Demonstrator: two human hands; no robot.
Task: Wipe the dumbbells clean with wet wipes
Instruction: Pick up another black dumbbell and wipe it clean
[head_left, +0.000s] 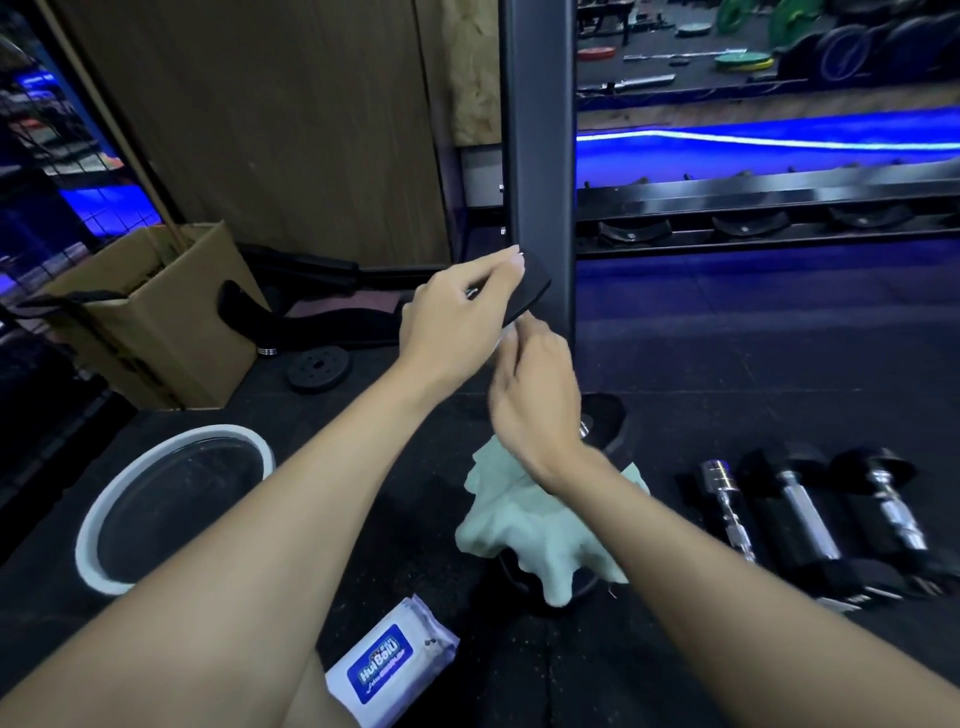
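Left hand (457, 312) holds the black hex-ended dumbbell w/ chrome handle (524, 291) raised at chest height, grip curled round one black end; prob. lifted so all faces are reachable. Right hand (535, 400) just below it, grip narrow, pinching what looks like a white wet wipe (506, 338) against the underside; mostly hidden, can't confirm. Pale green cloth (524, 530) draped over a dark dumbbell on the floor. White-blue wipes pack (389, 665) near the knees, within reach. Three chrome-handled dumbbells (815, 519) laid side by side at right, waiting or done; can't tell. White-rimmed round basin (104, 519) left.
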